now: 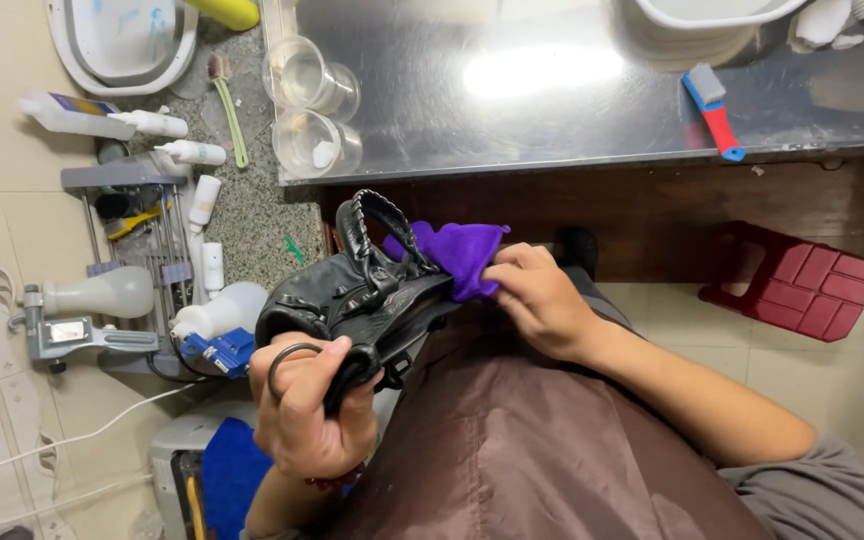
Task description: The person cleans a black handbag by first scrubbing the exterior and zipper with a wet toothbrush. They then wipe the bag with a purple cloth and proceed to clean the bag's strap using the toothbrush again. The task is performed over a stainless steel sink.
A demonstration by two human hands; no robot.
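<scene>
A black leather handbag (352, 295) with braided handles lies across my lap, above a brown apron (532, 450). My left hand (312, 405) grips the bag's near end, fingers closed round a strap and a metal ring. My right hand (542, 300) pinches a purple cloth (457, 255) and presses it against the bag's upper side.
A shiny steel table (572, 100) stands ahead with two clear plastic cups (312, 105), a white basin (702, 20) and a red-and-blue brush (717, 115). Bottles, tubes and a green toothbrush (227, 110) crowd the left shelf. A red stool (802, 285) sits on the floor to the right.
</scene>
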